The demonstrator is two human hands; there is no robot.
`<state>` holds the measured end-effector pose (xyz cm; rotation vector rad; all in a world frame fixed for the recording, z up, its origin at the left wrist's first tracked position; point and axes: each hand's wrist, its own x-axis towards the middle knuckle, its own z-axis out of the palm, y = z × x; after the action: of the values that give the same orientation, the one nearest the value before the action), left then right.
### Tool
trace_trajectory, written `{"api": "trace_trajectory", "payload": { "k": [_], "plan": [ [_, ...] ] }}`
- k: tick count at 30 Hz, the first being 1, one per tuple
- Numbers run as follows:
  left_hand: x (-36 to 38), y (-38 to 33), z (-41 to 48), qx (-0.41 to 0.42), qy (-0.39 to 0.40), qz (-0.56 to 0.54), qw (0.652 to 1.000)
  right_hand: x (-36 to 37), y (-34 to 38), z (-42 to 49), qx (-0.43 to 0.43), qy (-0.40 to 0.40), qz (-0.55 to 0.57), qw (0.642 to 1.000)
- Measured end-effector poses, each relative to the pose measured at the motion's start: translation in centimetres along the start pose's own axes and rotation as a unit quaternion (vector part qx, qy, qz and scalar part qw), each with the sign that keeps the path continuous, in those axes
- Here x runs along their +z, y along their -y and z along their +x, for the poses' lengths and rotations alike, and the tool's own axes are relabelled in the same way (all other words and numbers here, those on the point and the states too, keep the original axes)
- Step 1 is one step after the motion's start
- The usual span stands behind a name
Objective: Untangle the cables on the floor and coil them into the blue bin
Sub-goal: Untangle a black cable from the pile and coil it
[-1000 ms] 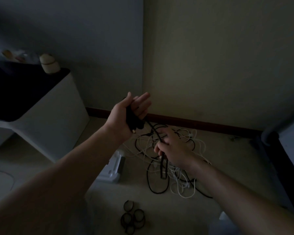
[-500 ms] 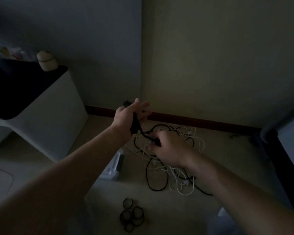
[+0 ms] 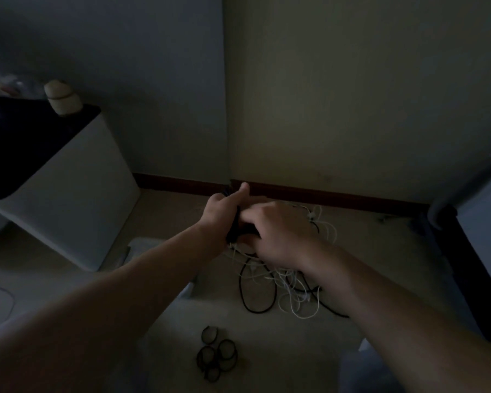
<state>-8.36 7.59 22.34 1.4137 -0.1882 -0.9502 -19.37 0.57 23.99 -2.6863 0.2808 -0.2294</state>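
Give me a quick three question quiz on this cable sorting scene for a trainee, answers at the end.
1. True or false: the left hand grips a bundle of black cable.
2. The tangled pile holds: A) black cables only, B) white cables only, C) both.
3. Fill in: the small black rings lie ____ to the camera than the pile.
Key: 1 true; 2 C; 3 nearer.

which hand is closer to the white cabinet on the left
Left. The left hand, gripping the black cable, is to the right of the white cabinet; the right hand lies farther right, beyond the left one, also on the cable.
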Motion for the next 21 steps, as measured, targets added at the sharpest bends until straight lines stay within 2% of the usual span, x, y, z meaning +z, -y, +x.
{"api": "trace_trajectory", "payload": {
  "k": [3, 7, 10, 13, 16, 21],
  "plan": [
    [0.2, 0.6, -0.2, -0.016, -0.003, 0.061, 0.998, -1.1, -0.3, -0.2, 0.030, -0.067, -0.011, 0.997],
    [0.4, 0.4, -0.5, -0.038, 0.047, 0.043, 0.997, -2.1, -1.1, -0.3, 0.091, -0.107, -0.035, 0.989],
    [0.8, 0.3, -1.1, -0.057, 0.082, 0.027, 0.995, -2.3, -1.2, -0.1, 0.125, -0.074, -0.004, 0.989],
    [1.3, 0.0, -2.0, -0.092, 0.113, 0.033, 0.989, -2.4, -1.8, 0.0, 0.136, -0.013, 0.090, 0.986],
    [1.4, -0.1, -2.6, -0.110, 0.163, 0.106, 0.975, -2.4, -2.9, 0.0, 0.128, 0.005, 0.183, 0.975],
    [1.1, -0.4, -3.0, -0.145, 0.279, 0.129, 0.940, -3.0, -4.4, -0.3, 0.085, 0.050, 0.319, 0.943]
  ]
}}
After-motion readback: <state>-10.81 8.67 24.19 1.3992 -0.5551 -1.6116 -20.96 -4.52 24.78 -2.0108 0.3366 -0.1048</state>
